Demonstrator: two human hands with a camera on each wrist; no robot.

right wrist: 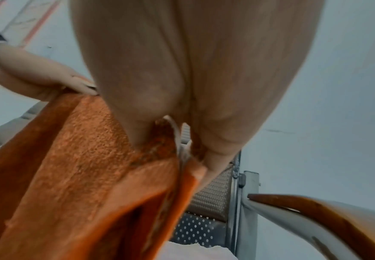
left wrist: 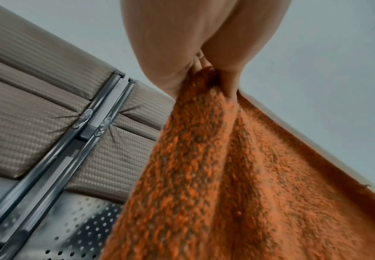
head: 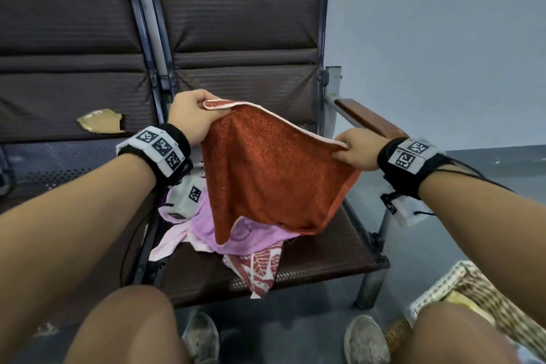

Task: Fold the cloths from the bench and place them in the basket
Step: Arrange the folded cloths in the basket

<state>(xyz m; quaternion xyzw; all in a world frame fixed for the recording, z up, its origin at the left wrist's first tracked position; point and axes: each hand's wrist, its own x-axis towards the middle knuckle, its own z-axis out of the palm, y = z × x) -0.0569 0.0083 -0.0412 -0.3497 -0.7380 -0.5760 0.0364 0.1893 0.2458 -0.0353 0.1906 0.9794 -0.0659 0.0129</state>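
An orange terry cloth hangs in the air above the bench seat, stretched between both hands. My left hand pinches its upper left corner, my right hand pinches the upper right corner. The left wrist view shows the cloth bunched between thumb and fingers. In the right wrist view the cloth runs from my fingers to the other hand. A pink cloth and a red-and-white patterned cloth lie crumpled on the seat below. The woven basket stands on the floor at lower right.
The bench has brown padded backs and a wooden armrest at its right end. A torn patch marks the left seat's back. My knees and shoes are at the bottom. Grey floor lies to the right.
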